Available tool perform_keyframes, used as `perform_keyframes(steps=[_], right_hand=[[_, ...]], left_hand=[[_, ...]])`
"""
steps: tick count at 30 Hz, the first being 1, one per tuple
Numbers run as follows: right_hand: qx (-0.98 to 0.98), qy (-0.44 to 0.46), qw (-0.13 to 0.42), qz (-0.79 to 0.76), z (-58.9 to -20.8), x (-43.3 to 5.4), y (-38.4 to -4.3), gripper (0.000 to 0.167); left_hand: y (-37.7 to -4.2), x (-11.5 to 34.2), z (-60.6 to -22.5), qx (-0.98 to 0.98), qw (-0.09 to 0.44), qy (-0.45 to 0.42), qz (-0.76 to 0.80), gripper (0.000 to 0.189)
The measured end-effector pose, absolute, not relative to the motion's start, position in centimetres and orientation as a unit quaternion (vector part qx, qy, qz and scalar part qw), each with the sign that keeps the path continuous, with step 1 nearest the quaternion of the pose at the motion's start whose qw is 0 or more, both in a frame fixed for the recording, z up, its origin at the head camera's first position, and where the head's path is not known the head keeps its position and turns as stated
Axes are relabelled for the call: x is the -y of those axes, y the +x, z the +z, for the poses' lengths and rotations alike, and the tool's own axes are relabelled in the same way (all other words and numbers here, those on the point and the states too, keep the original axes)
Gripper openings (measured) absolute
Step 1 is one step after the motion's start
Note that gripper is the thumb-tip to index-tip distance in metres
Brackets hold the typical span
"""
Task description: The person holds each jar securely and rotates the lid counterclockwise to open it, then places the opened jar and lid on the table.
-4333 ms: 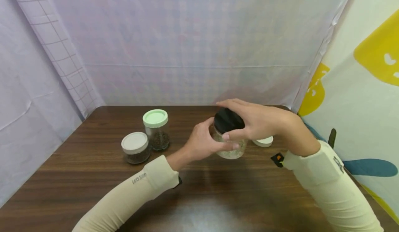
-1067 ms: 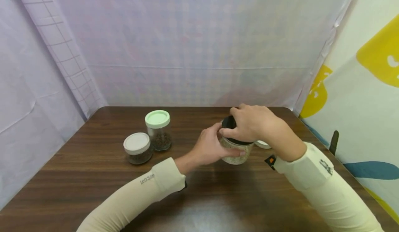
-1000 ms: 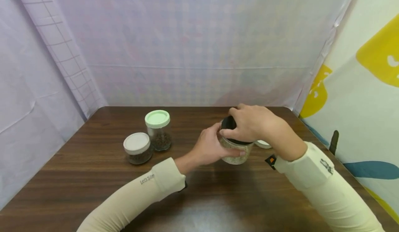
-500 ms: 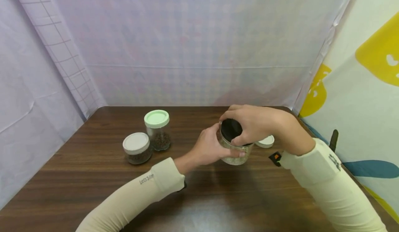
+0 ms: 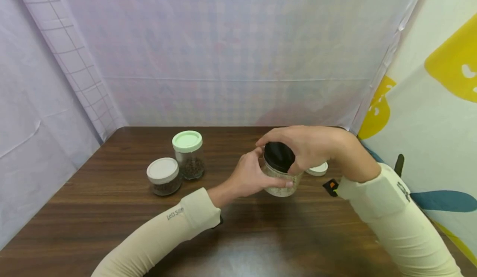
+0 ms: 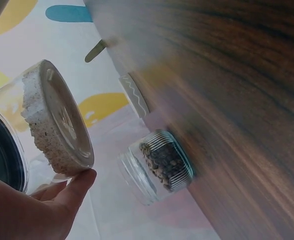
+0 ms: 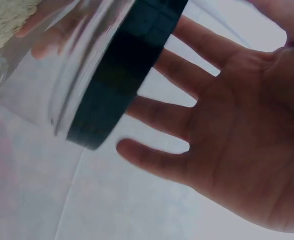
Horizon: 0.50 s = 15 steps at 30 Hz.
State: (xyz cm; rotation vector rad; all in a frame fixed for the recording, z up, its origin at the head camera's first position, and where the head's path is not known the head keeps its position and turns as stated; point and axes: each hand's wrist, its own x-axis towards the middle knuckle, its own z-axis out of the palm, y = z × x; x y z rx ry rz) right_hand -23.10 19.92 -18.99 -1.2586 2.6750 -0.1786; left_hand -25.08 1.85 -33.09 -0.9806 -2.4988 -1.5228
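A clear jar (image 5: 280, 191) holding pale, grainy flakes is gripped around its side by my left hand (image 5: 247, 175). Its bottom shows in the left wrist view, raised off the table and tilted. A black lid (image 5: 278, 156) sits on the jar's mouth. My right hand (image 5: 309, 146) spans this lid from above, thumb on the near side and fingers round the far edge. In the right wrist view the fingers (image 7: 161, 117) reach along the lid's rim, the little finger standing a bit apart.
A jar with a mint-green lid (image 5: 187, 141) and a shorter jar with a white lid (image 5: 162, 170) stand left, both with dark contents. A loose white lid (image 5: 318, 169) lies right on the wooden table (image 5: 112, 210). A lidless jar (image 6: 161, 162) of dark pieces stands behind.
Over the last second my right hand has turned back across the lid, uncovering more of its top. Since the oldest frame, the jar has shifted slightly right and down. My left hand keeps its grip.
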Motion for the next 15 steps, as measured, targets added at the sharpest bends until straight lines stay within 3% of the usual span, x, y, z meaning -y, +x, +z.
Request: perform_keyframes(steps=[9,15], right_hand=[[-0.964,-0.265,0.017,-0.003,-18.8,-18.7,-22.8,0.070],[-0.989,-0.138,-0.010,0.058,-19.2,-17.9,-22.7,0.091]], left_hand=[[-25.2,-1.7,-33.1,0.811,0.025,-0.319,-0.490,0.081],[-25.1,-1.7,-33.0,0.814,0.023,-0.312,-0.490,0.090]])
